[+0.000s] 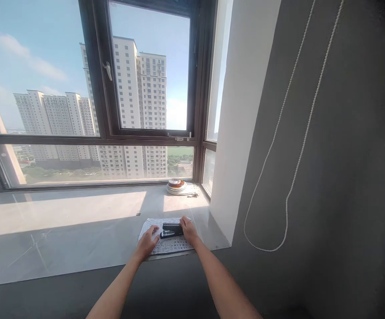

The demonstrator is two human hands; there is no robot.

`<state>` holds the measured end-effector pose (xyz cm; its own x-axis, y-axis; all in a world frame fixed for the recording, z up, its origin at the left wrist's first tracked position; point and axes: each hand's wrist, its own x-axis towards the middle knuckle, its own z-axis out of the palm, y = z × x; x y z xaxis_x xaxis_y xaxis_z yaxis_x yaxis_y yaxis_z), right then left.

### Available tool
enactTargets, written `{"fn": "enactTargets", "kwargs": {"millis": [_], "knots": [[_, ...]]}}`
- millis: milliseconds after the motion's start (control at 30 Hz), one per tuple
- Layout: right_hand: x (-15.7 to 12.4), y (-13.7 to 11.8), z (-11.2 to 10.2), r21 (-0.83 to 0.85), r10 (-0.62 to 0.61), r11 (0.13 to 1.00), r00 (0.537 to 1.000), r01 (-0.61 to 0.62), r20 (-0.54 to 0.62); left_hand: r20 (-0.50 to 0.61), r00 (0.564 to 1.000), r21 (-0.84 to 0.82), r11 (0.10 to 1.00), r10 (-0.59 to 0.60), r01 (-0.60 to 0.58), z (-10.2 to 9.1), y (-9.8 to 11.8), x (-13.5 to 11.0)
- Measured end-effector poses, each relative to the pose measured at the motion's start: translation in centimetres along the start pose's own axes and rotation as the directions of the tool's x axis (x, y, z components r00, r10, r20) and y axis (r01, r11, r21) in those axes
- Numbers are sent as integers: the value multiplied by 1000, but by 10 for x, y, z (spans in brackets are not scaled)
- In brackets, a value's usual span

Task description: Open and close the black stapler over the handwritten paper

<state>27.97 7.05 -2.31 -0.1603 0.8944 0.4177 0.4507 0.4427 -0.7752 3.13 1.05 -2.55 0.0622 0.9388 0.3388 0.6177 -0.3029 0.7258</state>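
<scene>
A black stapler lies on a printed sheet of paper on the grey marble window sill. My right hand rests against the stapler's right end, fingers curled on it. My left hand lies flat on the paper just left of the stapler, fingers spread and reaching toward it.
A stack of round plates or discs with small bits beside it sits at the sill's far right corner. A large dark-framed window stands behind. A white pillar and dark wall with a bead cord are on the right.
</scene>
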Motion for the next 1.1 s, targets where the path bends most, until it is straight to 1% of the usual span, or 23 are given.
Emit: {"fn": "enactTargets", "kwargs": {"millis": [233, 467, 600, 733, 867, 967, 1100], "knots": [[4, 6, 5, 22, -28, 999, 999, 29, -36, -19, 1000, -24, 1000, 19, -20, 3, -9, 2], [4, 8, 8, 20, -45, 999, 996, 47, -75, -5, 999, 0, 999, 33, -33, 2, -12, 5], [6, 12, 10, 28, -74, 997, 996, 76, -44, -12, 999, 11, 999, 47, -47, 1, -13, 4], [5, 10, 9, 12, -89, 996, 996, 89, -20, -18, 998, -1, 999, 53, -53, 1, -8, 2], [1, 1, 4, -5, -68, 998, 998, 68, 3, -7, 998, 3, 998, 60, -60, -1, -2, 1], [-2, -4, -1, 8, -41, 999, 999, 41, 32, 7, 999, 46, 998, 41, -41, -1, 0, 0], [-3, -5, -5, 37, -52, 998, 998, 50, 45, 23, 999, 83, 996, 28, -30, -2, 0, 0]]}}
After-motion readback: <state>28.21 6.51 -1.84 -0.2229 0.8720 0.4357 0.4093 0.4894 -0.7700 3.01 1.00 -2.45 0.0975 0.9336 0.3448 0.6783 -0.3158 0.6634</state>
